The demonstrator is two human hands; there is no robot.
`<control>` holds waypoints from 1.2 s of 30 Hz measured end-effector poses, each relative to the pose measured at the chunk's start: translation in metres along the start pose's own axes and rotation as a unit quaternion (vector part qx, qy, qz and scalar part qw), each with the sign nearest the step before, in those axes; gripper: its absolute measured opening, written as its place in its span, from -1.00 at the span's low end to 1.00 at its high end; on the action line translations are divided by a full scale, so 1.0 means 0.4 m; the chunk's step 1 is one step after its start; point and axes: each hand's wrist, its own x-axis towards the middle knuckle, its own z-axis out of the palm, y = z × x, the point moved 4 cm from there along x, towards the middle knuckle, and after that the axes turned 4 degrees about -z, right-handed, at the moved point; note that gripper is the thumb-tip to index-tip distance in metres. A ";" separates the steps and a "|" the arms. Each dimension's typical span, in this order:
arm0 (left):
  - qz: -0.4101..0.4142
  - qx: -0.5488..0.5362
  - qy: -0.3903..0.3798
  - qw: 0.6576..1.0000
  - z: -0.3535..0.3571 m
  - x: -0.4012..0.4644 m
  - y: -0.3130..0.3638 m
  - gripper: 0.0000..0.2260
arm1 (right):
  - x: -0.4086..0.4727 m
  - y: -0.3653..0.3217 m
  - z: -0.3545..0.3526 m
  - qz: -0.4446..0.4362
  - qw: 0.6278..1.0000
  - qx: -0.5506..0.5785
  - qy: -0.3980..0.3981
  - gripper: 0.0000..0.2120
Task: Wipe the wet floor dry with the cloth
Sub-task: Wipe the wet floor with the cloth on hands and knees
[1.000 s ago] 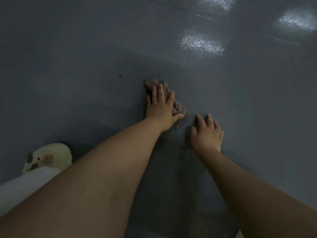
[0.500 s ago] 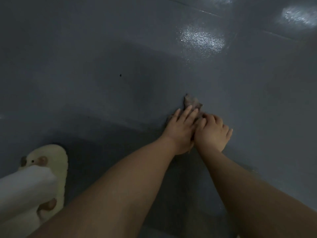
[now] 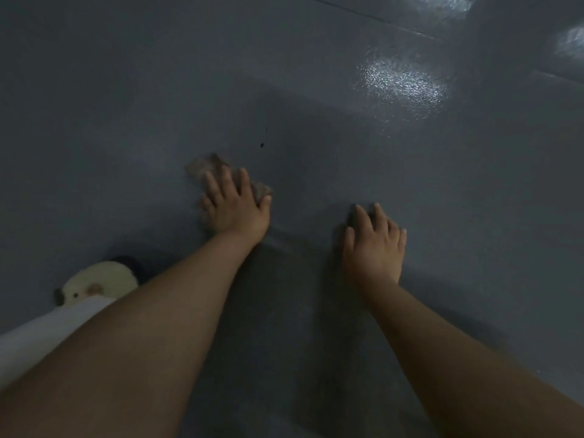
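Cloth: brown, blurred, flat on the grey floor under your left hand.
Left hand: fingers straight, pressing it down.
Right hand: fingers spread, flat on bare floor, well apart.
Slipper: cream, lower left.

Most of the cloth lies hidden under the left hand, and the part that shows is smeared by motion blur (its weave cannot be made out). The slipper is half covered by a white trouser leg, which the left edge cuts off. Both forearms run out at the bottom edge.
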 end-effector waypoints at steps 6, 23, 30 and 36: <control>0.286 0.081 -0.064 0.953 0.027 -0.052 0.231 -0.35 | 0.017 -0.025 0.005 -0.009 1.000 0.010 -0.003 -0.53; -0.115 -0.030 0.012 0.993 0.001 0.022 -0.263 -0.44 | -0.032 -0.168 0.094 -0.141 0.978 -0.112 -0.106 -0.48; 0.145 0.063 -0.027 0.987 0.043 -0.079 -0.057 -0.38 | -0.030 -0.149 0.105 -0.145 0.974 -0.136 -0.113 -0.47; 0.118 0.047 -0.008 0.992 0.019 -0.008 -0.159 -0.39 | -0.029 -0.162 0.108 -0.136 0.968 -0.177 -0.110 -0.44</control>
